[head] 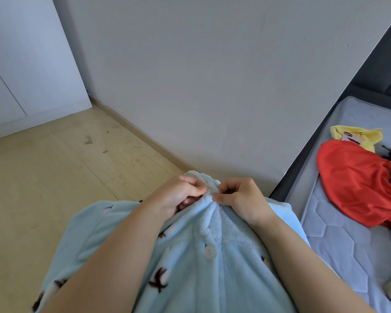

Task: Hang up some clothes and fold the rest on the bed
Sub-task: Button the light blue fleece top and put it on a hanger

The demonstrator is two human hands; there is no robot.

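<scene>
A light blue fleece pyjama top with small brown bird prints and a white button hangs in front of me, over the floor beside the bed. My left hand and my right hand both pinch the fabric at its collar, close together, fingers curled into the fleece. On the bed's mattress at the right lie a red garment, a yellow garment behind it and dark and white clothes at the frame's edge.
A grey wall stands straight ahead, with a white wardrobe at the left. Light wooden floor spreads to the left. The bed's dark frame runs along the right.
</scene>
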